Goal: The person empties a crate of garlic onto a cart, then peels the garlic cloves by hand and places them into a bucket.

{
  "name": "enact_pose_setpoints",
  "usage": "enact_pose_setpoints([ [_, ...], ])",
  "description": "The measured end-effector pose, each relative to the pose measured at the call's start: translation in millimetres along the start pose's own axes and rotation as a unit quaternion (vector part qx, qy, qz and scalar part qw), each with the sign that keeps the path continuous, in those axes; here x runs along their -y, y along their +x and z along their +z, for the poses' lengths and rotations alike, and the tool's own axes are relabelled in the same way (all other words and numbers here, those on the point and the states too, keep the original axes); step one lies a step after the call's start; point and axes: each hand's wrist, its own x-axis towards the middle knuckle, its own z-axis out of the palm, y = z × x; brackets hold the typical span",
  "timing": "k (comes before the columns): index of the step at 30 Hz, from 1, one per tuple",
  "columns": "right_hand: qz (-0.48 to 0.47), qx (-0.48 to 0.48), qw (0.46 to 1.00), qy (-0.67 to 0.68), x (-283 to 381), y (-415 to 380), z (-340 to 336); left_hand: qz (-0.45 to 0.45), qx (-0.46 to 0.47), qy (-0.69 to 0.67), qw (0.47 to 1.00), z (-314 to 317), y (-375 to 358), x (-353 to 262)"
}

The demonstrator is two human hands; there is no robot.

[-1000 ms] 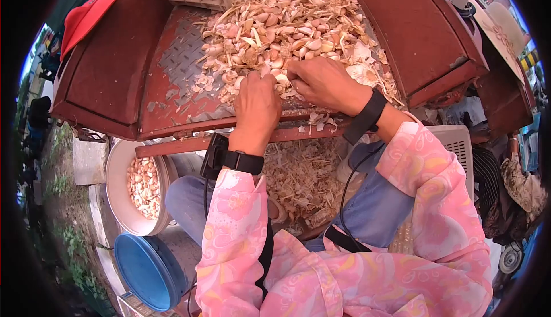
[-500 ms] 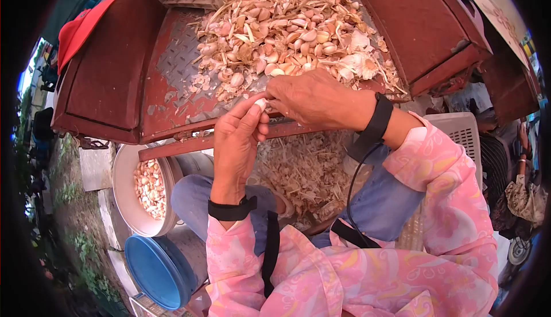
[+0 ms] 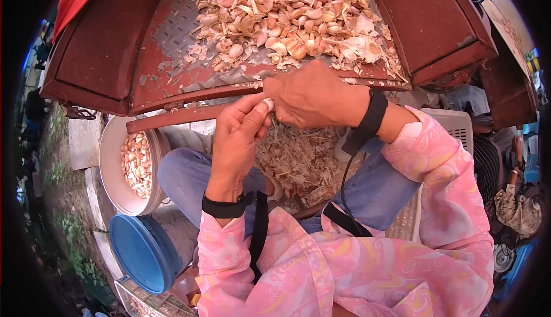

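Between the thumb and fingers of my left hand [image 3: 236, 136] a small whitish garlic clove [image 3: 268, 104] is pinched. My right hand [image 3: 318, 96] is closed against the same clove from the other side; its curled fingers hide the far part of it. Both hands meet in front of the edge of a red metal truck bed [image 3: 189, 95]. Just beyond them lies a heap of unpeeled garlic cloves [image 3: 298, 21], mixed with dry stalks and papery skins. Under my hands, garlic skins and stalks [image 3: 298, 156] cover the ground between my knees.
To the left stands a white bucket [image 3: 108, 170] holding many cloves, with a blue-lidded bucket [image 3: 135, 254] nearer. A red bar [image 3: 172, 118] crosses above the white bucket. A pale plastic crate [image 3: 453, 124] stands at my right. Red side panels [image 3: 433, 27] flank the heap.
The view has tilted and shifted, so the heap sits higher and the buckets lie farther left in the picture. My hands stay together on the clove.
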Motion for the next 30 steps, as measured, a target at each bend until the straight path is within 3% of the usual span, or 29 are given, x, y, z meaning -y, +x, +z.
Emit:
enact_pose_setpoints([
  [3, 0.056, 0.071, 0.994, 0.053, 1.6, 2.5, -5.2, -0.020, -0.008, -0.077, 0.997, -0.4, -5.0, -1.5],
  [4, 0.076, 0.019, 0.986, 0.149, -2.1, 1.5, -0.7, -0.017, -0.008, -0.075, 0.997, -2.8, -5.7, -0.2],
  [5, 0.096, -0.033, 0.965, 0.242, -6.9, 0.7, 2.8, -0.032, 0.032, -0.170, 0.984, -5.9, -5.7, 3.5],
  [6, 0.094, -0.035, 0.966, 0.239, -14.2, 0.4, 4.8, -0.046, 0.073, -0.262, 0.961, -7.6, -5.6, 5.2],
  [8, 0.123, -0.014, 0.979, 0.164, -26.3, -1.8, 6.3, -0.052, 0.084, -0.302, 0.948, -6.7, -9.3, 6.1],
  [9, 0.156, 0.086, 0.969, 0.170, -23.8, 1.4, -5.1, -0.059, 0.091, -0.340, 0.934, -6.6, -11.8, 6.6],
  [12, 0.150, 0.161, 0.970, 0.105, -20.4, -0.3, -6.5, -0.015, 0.067, -0.323, 0.944, -15.8, -23.9, -9.3],
  [14, 0.171, 0.124, 0.975, 0.066, -31.3, 0.6, -4.7, 0.088, -0.066, -0.204, 0.973, -51.5, -38.1, -32.9],
  [15, 0.177, 0.046, 0.983, 0.026, -42.5, 1.2, -4.1, 0.150, -0.195, -0.069, 0.967, -77.9, -44.4, -44.5],
  [16, 0.179, -0.033, 0.983, -0.015, -53.4, 2.2, -3.8, 0.180, -0.300, 0.081, 0.933, -116.9, -52.0, -50.7],
  [18, 0.191, -0.033, 0.981, -0.029, -67.1, 5.2, 1.3, 0.128, -0.458, 0.351, 0.807, -186.4, -66.4, -50.8],
  [20, 0.110, -0.041, 0.990, -0.082, -69.9, 11.0, 16.2, 0.173, -0.454, 0.378, 0.788, -193.4, -70.0, -53.8],
  [21, 0.113, 0.011, 0.986, -0.120, -65.9, 15.3, 21.6, 0.169, -0.419, 0.338, 0.826, -169.8, -62.3, -59.9],
  [24, 0.069, -0.018, 0.991, -0.114, -68.7, 25.2, 36.9, 0.159, -0.276, 0.291, 0.902, -95.3, -25.3, -51.6],
  [27, 0.077, 0.013, 0.994, -0.079, -62.4, 30.2, 29.4, 0.191, -0.152, 0.276, 0.930, -44.0, 18.2, -32.7],
  [30, 0.098, 0.005, 0.995, -0.013, -61.4, 28.5, 25.4, 0.157, -0.126, 0.299, 0.933, -14.6, 53.0, -16.2],
])
